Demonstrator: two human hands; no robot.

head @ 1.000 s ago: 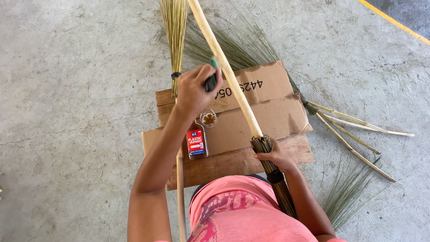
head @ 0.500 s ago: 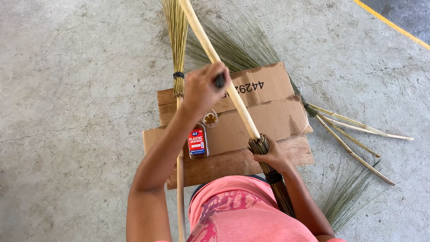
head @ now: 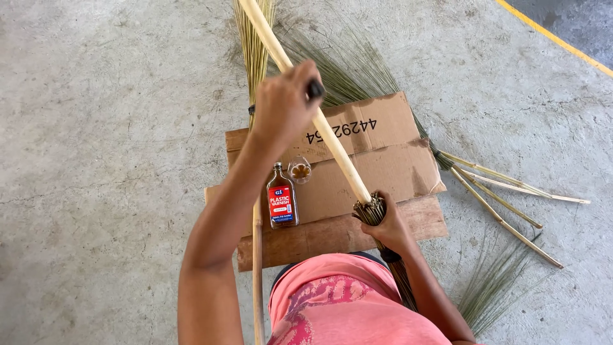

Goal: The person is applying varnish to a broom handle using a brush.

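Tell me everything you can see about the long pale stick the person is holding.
The pale stick is a smooth, round, light wooden broom handle, slanting from the top of the view down toward the person. Its lower end is set into a bundle of stiff bristles, gripped by the right hand. The left hand presses a dark-handled tool against it higher up. It is held above flattened cardboard and does not rest on it.

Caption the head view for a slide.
Left hand brushes a broom handle gripped by right hand, bottle on cardboard.
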